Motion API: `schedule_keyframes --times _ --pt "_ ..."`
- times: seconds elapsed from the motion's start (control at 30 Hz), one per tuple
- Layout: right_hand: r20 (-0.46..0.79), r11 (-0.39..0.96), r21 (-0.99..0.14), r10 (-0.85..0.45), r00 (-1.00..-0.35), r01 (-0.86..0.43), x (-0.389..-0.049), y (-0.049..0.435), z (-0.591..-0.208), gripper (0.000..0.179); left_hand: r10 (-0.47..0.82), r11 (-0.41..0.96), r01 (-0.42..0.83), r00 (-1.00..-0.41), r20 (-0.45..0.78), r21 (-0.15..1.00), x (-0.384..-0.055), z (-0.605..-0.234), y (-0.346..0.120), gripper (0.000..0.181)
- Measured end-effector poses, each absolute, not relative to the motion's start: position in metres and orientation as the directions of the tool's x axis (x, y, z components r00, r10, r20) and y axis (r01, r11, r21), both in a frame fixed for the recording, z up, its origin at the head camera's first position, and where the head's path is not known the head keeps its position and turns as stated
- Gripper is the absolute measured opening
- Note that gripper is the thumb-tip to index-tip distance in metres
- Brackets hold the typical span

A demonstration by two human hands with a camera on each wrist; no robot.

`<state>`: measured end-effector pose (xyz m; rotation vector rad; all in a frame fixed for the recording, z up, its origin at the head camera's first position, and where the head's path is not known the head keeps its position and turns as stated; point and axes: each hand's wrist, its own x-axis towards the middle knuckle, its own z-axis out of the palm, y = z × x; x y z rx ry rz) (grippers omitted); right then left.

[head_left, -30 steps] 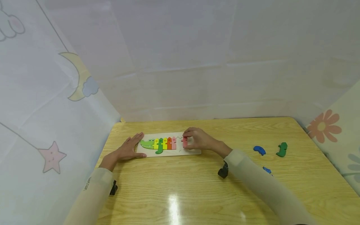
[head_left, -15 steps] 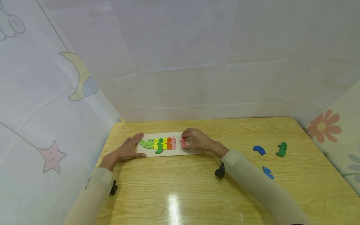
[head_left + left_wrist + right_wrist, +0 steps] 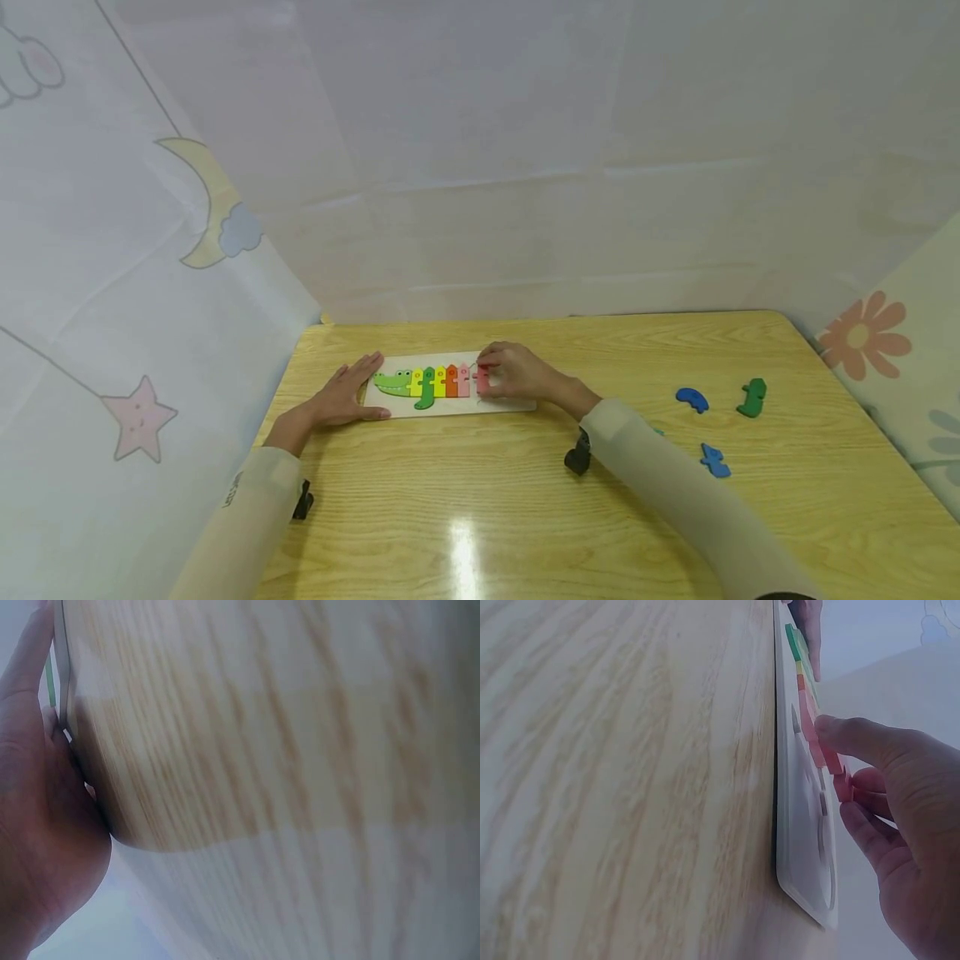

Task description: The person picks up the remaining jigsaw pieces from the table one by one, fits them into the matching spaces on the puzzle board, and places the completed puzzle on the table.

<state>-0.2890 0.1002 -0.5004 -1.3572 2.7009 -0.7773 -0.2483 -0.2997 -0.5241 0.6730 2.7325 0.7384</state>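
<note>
A pale wooden puzzle board lies near the back left of the table, with a crocodile of coloured pieces set in it from the green head to a light pink piece. Between thumb and fingers my right hand pinches a red-pink puzzle piece, just right of the light pink one and above the board's recess. My left hand rests at the board's left end, thumb and fingers spread along its edges. In the left wrist view only part of that hand shows.
On the right of the table lie a blue curved piece, a green piece and a blue piece. A bit of another green piece peeks out behind the right sleeve. Patterned cloth walls surround the table.
My right hand has shifted left along the board with the red-pink piece, closer to the light pink one. More of the loose blue piece shows beside the sleeve. My left hand stays put.
</note>
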Motion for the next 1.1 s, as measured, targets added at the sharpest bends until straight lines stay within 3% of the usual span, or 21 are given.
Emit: schedule_keyframes --times 0.3,0.6,1.1 --pt "0.169 0.517 -0.449 -0.752 -0.637 -0.729 -0.289 0.094 -0.502 0.057 0.505 0.742 0.393 -0.860 -0.068 0.544 -0.249 -0.529 -0.302 0.118" --pt "0.149 0.529 -0.447 -0.751 -0.643 -0.721 -0.290 0.089 -0.504 0.058 0.472 0.786 0.348 -0.871 -0.133 0.511 -0.253 -0.531 -0.302 0.114" --pt "0.132 0.525 -0.453 -0.760 -0.637 -0.720 -0.293 0.085 -0.506 0.057 0.473 0.783 0.348 -0.871 -0.130 0.515 -0.252 -0.530 -0.302 0.114"
